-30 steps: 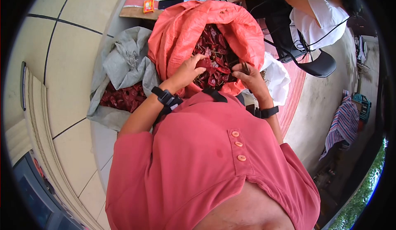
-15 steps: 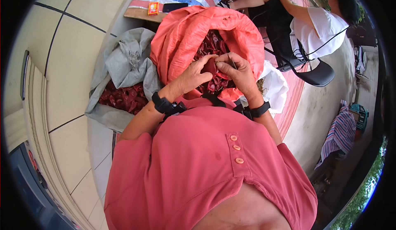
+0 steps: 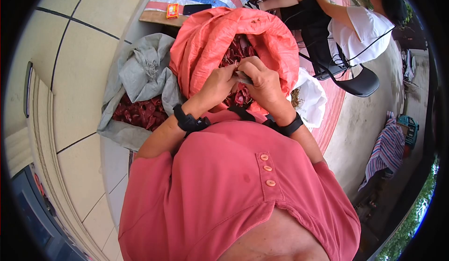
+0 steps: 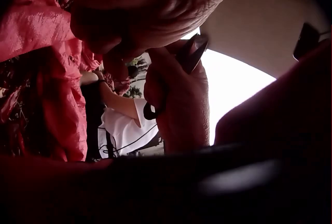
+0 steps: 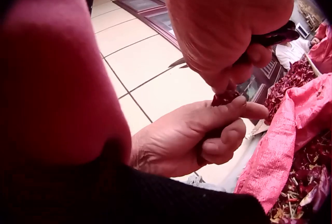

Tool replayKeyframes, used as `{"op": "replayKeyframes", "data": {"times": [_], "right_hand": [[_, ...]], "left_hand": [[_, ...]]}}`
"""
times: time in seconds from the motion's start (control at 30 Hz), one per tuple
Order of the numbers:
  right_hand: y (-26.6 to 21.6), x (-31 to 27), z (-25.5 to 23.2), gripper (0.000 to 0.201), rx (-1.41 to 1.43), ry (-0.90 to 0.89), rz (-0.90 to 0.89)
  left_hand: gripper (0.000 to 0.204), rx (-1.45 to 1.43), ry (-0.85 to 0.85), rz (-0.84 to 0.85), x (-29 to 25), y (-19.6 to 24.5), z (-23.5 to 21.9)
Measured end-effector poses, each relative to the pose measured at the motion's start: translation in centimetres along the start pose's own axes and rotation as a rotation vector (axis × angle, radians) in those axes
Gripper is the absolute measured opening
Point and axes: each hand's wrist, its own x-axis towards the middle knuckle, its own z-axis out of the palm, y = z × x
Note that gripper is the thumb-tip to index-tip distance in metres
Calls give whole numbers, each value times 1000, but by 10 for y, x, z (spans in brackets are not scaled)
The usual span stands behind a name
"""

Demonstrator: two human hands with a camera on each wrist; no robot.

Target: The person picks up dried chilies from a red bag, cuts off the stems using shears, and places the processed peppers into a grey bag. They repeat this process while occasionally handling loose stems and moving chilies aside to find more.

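Above the mouth of the red sack (image 3: 201,50), the hands meet. My left hand (image 3: 216,87) pinches a dried red pepper (image 5: 225,98) between thumb and fingers, with the other fingers curled, as the right wrist view shows. Curled round small dark-handled scissors (image 5: 275,36), my right hand (image 3: 264,84) also has its fingertips at the pepper's upper end. The scissor blades (image 4: 192,54) poke out past the right hand in the left wrist view. More red peppers (image 3: 241,95) fill the sack below.
A grey sack (image 3: 107,129) of red peppers (image 3: 140,113) lies at the left. Behind are a phone (image 3: 197,9) and a small red-yellow box (image 3: 172,11) on striped cloth. A seated person (image 3: 360,29) and a white bag (image 3: 312,99) are at the right.
A second ago the hands were apart over the peppers in the sack. They have since come up and together, and the right hand has turned over beside the left fingertips.
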Motion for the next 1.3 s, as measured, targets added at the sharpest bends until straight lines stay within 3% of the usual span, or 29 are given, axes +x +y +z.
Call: {"op": "replayKeyframes", "data": {"times": [0.07, 0.17, 0.27, 0.47, 0.57, 0.67, 0.77, 0.87, 0.9, 0.93, 0.97, 1.0, 1.07, 1.13, 1.2, 1.3], "right_hand": [[3, 1, 4, 15, -41, 19, -35], [32, -7, 30, 7, 612, 138, 252], [15, -2, 7, 6, 1085, 15, 647], [34, -4, 10, 6, 1549, -47, 857], [35, -5, 13, 9, 1643, -16, 902], [51, -11, 21, 14, 1977, -116, 1007], [62, -19, 30, 17, 2115, -230, 1014], [64, -21, 34, 16, 2228, -244, 897], [62, -19, 30, 16, 2244, -110, 850], [62, -18, 23, 16, 2253, 24, 804], [75, -23, 16, 16, 2226, 43, 727], [78, -26, 4, 13, 1979, 134, 710], [86, -43, -17, 7, 1233, 416, 840], [113, -76, -29, 9, 882, 566, 929], [131, -105, -32, 10, 675, 702, 933], [173, -158, -31, 16, 498, 720, 1081]], "left_hand": [[13, 60, 8, 13, 3, -4, 5], [19, 245, 57, 147, 3, -13, 8], [24, 365, 66, 245, 4, -14, 7], [25, 508, 53, 290, 5, -24, 6], [25, 514, 29, 299, 5, -25, 5], [27, 544, 10, 310, 2, -22, 1], [29, 538, -21, 299, -1, -27, 1], [31, 464, -96, 255, -3, -37, -4], [31, 431, -130, 237, -4, -40, -7], [31, 391, -131, 239, -9, -43, -11], [30, 350, -135, 239, -18, -47, -19], [30, 311, -140, 240, -28, -51, -29], [31, 457, -70, 174, -58, -53, -55], [30, 367, -78, -269, -86, -67, -78], [27, 590, -161, -399, -116, -88, -102], [25, 819, -121, -579, -156, -131, -119]]}}
